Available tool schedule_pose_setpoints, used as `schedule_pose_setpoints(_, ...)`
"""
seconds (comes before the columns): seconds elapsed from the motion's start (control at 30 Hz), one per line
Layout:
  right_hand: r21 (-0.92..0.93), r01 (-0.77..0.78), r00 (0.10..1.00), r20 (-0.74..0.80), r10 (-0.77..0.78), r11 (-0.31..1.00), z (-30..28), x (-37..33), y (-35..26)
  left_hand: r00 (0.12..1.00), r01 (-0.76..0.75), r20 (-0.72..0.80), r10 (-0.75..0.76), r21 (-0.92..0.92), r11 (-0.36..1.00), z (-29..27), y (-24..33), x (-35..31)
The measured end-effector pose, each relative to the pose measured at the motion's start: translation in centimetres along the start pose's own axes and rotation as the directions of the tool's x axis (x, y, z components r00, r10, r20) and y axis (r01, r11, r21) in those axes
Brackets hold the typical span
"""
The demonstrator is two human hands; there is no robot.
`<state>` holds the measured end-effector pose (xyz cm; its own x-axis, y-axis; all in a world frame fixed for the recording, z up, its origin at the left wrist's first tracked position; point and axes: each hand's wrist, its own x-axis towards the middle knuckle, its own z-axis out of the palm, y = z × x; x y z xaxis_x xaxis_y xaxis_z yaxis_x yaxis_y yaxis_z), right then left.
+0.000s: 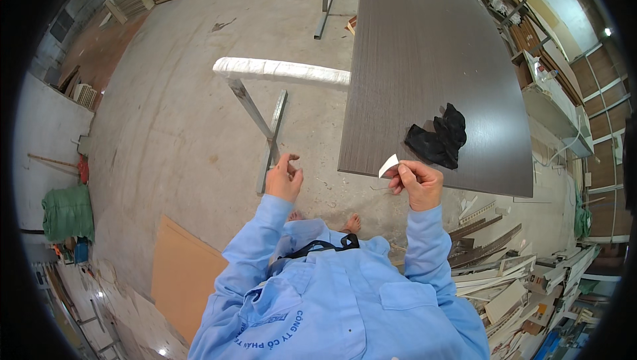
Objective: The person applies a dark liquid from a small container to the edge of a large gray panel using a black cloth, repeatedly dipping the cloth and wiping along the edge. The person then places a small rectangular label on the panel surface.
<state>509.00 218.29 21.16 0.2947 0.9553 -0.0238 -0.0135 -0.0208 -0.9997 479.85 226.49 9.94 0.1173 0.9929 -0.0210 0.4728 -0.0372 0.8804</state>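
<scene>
Between the thumb and fingers of my right hand (418,184) is a small white curved piece, like a strip of paper or tape (389,166). That hand is just off the near edge of a dark brown wood-grain panel (424,48). A crumpled black cloth (439,138) lies on the panel, beyond my right hand. My left hand (284,179) hangs over the floor to the left of the panel, near a metal stand leg. Its fingers are loosely bent and apart, with nothing visible in them.
A trestle with a white-wrapped top bar (282,70) reaches under the panel's left side. Its metal foot (272,144) stands on the concrete floor. A tan board (182,277) lies at lower left. Wood offcuts (497,280) are heaped at lower right, and a shelf (554,98) stands beyond the panel.
</scene>
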Motion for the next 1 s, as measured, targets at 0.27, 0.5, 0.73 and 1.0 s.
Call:
schedule_pose_setpoints(0.27,-0.638,0.525,0.821,0.204,-0.534,0.564,3.6,0.2,-0.3,0.995,-0.098,-0.013,0.098,-0.071,0.993,0.0,5.9,-1.9)
schedule_pose_setpoints(0.5,-0.632,0.705,0.682,0.477,-0.555,0.323,6.6,-0.6,0.0,0.971,0.117,0.239,-0.008,-0.448,0.886,1.2,10.1,-1.9)
schedule_pose_setpoints(0.73,-0.591,0.692,0.712,0.459,-0.532,0.415,6.8,-1.1,0.1,0.962,0.146,0.273,0.011,-0.548,0.824,1.0,8.0,-1.9)
schedule_pose_setpoints(1.0,-0.248,0.064,0.996,0.077,-0.046,0.967,4.8,0.2,1.0,0.950,0.140,0.307,0.050,-0.566,0.812,0.3,8.0,-1.7)
